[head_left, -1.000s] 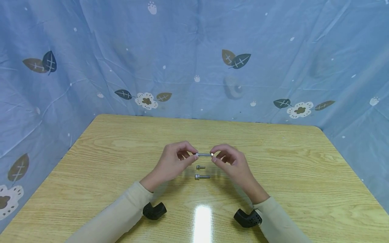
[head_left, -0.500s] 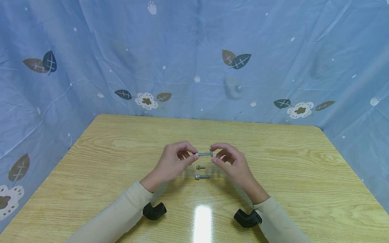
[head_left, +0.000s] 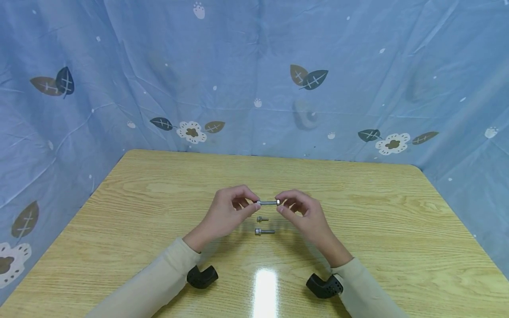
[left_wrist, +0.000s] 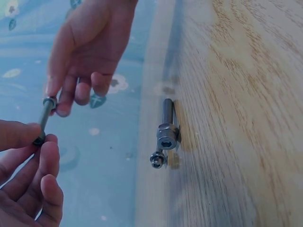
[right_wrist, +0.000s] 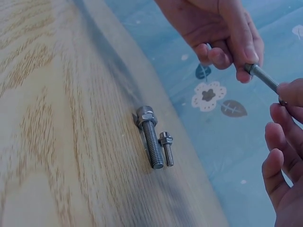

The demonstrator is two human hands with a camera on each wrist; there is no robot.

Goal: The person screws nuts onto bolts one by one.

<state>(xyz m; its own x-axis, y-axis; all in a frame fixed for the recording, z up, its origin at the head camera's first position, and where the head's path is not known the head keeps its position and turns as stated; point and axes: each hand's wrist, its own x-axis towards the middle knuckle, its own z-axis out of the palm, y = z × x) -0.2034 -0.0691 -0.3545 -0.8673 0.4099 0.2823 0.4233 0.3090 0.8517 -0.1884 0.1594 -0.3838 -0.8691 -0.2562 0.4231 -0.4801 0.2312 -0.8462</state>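
A steel bolt (head_left: 268, 202) is held level above the table, its shaft bare between the two hands. My left hand (head_left: 226, 212) pinches its head end between thumb and index finger. At the other end sits a hex nut (head_left: 278, 202), pinched between the thumb and index finger of my right hand (head_left: 304, 213). In the right wrist view the threaded shaft (right_wrist: 265, 78) runs from one hand to the other. Below the hands lie a small bolt (head_left: 262, 219) and a larger socket-head bolt (head_left: 265, 231), each with a nut up near its head.
The wood-grain table (head_left: 139, 212) spreads out on all sides of the hands. A blue patterned curtain (head_left: 254, 79) hangs behind it and along both sides. Black curved pieces (head_left: 202, 277) stick out at both wrists.
The right fingertips have shifted slightly around the nut, lifting a little and closing on it again. Its faces catch the light differently. The left hand and the two lying bolts stay put.
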